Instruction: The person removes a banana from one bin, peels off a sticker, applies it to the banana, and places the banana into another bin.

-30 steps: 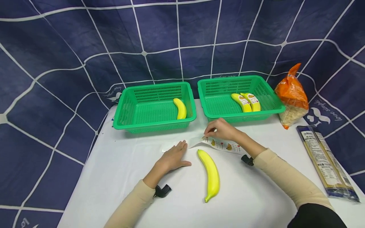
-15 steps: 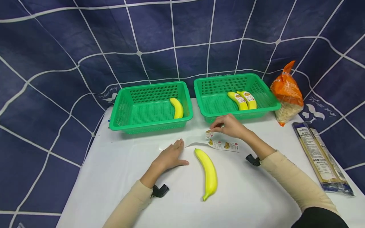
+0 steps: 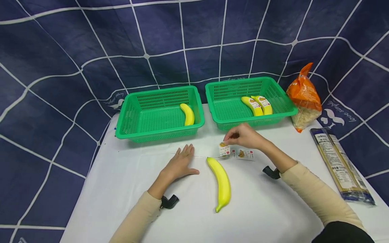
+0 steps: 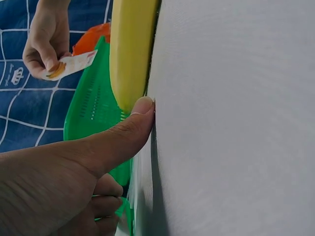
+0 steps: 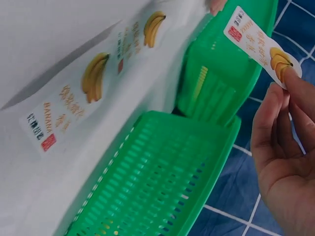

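Note:
My right hand (image 3: 244, 136) pinches a banana sticker (image 3: 224, 149) by one edge between thumb and fingertips, above the strip of labels. In the right wrist view the sticker (image 5: 261, 46) is apart from the label strip (image 5: 74, 101), which bears more printed banana stickers. My left hand (image 3: 180, 163) lies with straight, spread fingers on the white tabletop, at the strip's pale left part. Between the hands lies a yellow banana (image 3: 223, 185) with no sticker visible on its upper side. The left wrist view has this banana (image 4: 132, 54) just beyond my left thumb.
At the back left stands a green basket (image 3: 158, 134) with one banana (image 3: 187, 114). A second green basket (image 3: 256, 120) holds two stickered bananas (image 3: 263, 105). An orange-topped bag (image 3: 305, 98) and a long flat packet (image 3: 341, 165) lie at the right.
My right hand has peeled the sticker up and off the strip, which has settled flatter on the table. My left hand's fingers have spread a little. The banana stays where it was.

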`<state>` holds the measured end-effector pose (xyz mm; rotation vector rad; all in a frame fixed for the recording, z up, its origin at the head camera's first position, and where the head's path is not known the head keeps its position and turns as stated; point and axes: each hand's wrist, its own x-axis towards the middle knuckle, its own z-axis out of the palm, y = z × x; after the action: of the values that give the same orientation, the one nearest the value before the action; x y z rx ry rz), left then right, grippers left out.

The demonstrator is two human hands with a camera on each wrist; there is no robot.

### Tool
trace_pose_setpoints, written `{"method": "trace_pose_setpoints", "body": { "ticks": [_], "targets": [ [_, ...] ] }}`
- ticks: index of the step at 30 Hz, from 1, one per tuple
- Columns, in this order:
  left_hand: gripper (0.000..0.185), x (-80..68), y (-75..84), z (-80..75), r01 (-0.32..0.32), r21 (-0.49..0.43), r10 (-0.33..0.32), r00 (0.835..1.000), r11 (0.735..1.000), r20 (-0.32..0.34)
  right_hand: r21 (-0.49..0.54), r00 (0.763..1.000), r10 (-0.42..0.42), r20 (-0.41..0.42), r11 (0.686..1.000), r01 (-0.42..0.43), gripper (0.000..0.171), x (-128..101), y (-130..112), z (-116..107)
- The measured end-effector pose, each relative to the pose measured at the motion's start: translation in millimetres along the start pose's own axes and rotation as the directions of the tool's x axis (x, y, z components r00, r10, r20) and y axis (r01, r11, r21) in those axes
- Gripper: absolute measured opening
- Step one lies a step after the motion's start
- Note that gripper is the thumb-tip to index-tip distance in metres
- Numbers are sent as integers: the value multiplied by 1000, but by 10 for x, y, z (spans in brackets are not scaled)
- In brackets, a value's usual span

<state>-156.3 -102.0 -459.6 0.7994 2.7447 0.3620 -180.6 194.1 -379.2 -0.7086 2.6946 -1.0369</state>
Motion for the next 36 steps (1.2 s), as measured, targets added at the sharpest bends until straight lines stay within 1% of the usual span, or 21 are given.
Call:
{"method": "trace_pose_setpoints", "body": {
  "ticks": [5,7,9,11,12,14,17,21,25,29,33,36],
  "targets": [
    [103,-29,26,-12,-10,-7,9,1000,1000,-22,18,999,3,52,1000,-4,4,-28,-66,12],
    [102,-40,44,-10,-24,-20,23,999,1000,-29,32,998,1,63,999,-3,5,-32,-83,22],
    [100,-54,76,-4,-38,-51,37,999,998,-28,45,997,4,73,999,-7,5,-32,-95,41],
    [97,-72,123,8,-59,-122,57,998,991,-23,59,996,9,86,998,-14,4,-29,-107,61],
    [95,-83,152,19,-65,-164,63,998,984,-19,65,996,10,93,998,-17,5,-26,-113,71],
    [92,-102,218,44,-71,-263,70,997,962,-10,75,994,17,109,997,-25,4,-20,-127,93],
    [90,-123,319,98,-78,-394,76,997,916,-21,105,988,37,148,993,-53,4,-12,-151,123],
    [95,-130,433,180,-70,-499,52,997,864,-50,175,974,70,215,979,-109,6,-4,-158,183],
    [105,-134,533,251,-34,-572,21,999,820,-30,251,959,100,264,953,-168,9,3,-154,266],
    [111,-141,617,316,-12,-614,11,1000,789,-5,287,947,118,300,935,-208,9,1,-146,330],
    [114,-138,649,380,-9,-629,5,1000,777,-9,296,936,117,332,929,-221,10,0,-136,363],
    [115,-147,657,410,-14,-628,8,1000,778,-12,298,927,115,357,926,-229,11,5,-123,392]
  ]
}}
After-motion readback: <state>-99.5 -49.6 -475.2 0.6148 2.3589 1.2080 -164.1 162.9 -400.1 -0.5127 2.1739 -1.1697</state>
